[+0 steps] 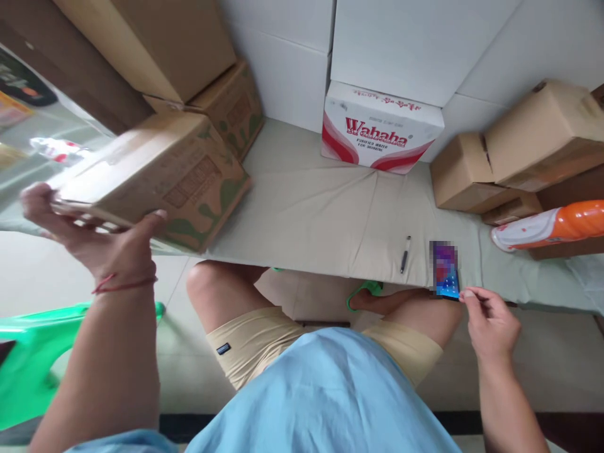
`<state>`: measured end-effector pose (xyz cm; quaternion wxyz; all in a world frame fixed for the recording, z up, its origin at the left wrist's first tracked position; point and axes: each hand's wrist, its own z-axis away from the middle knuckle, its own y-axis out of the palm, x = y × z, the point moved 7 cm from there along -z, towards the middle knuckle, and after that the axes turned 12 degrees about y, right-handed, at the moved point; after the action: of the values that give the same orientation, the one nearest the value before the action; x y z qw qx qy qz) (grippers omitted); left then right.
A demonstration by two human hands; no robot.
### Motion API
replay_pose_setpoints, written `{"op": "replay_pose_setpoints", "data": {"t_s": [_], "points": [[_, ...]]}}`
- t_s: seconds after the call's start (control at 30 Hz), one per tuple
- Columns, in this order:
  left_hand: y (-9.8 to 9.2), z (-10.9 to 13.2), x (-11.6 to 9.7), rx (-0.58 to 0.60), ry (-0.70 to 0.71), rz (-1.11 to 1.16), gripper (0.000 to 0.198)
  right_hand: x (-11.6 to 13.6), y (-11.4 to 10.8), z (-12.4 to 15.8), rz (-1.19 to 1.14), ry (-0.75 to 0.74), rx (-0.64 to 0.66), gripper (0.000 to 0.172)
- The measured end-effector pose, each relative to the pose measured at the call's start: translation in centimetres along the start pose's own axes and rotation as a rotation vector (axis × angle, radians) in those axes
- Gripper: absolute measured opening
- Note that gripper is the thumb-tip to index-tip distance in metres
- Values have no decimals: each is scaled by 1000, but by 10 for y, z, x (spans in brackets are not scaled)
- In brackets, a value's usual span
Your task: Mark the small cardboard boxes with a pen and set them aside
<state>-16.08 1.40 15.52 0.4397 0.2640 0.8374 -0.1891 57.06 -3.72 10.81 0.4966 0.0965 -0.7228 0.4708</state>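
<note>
My left hand (99,245) grips the near left end of a brown cardboard box (189,182) with green print. The thumb lies on its printed side, and the other fingers spread round the end. At the table's front edge, a phone (450,286) shows a lit screen, partly blurred out. My right hand (493,321) has its thumb and forefinger pinched at the phone's lower right corner, with the other fingers curled in. A dark pen (405,254) lies on the cloth, left of the phone.
A pale cloth covers the table (302,214). A white and red Wahaha carton (377,135) stands against the wall. More cardboard boxes (533,138) and an orange-capped bottle (552,225) are at right. Stacked boxes (189,44) rise at left, above a green stool (42,358).
</note>
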Motion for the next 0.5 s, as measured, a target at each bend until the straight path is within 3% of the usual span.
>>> {"op": "replay_pose_setpoints", "data": {"t_s": [0.07,0.1,0.2,0.23,0.3,0.4,0.5], "points": [[0,24,-23,-113,-89,217,97,9,10,7,-77,-4,24,37],[7,39,-31,-85,-202,307,82,13,16,10,-141,5,42,35],[36,103,-43,20,-698,517,56,27,43,21,-376,63,189,30],[46,126,-45,59,-842,574,56,33,54,25,-439,75,270,30],[63,163,-46,118,-993,687,61,52,74,36,-526,58,441,33],[90,202,-40,253,-1084,815,66,84,88,55,-571,-58,643,45],[113,227,-34,400,-1145,811,61,111,88,75,-569,-123,774,49]]}}
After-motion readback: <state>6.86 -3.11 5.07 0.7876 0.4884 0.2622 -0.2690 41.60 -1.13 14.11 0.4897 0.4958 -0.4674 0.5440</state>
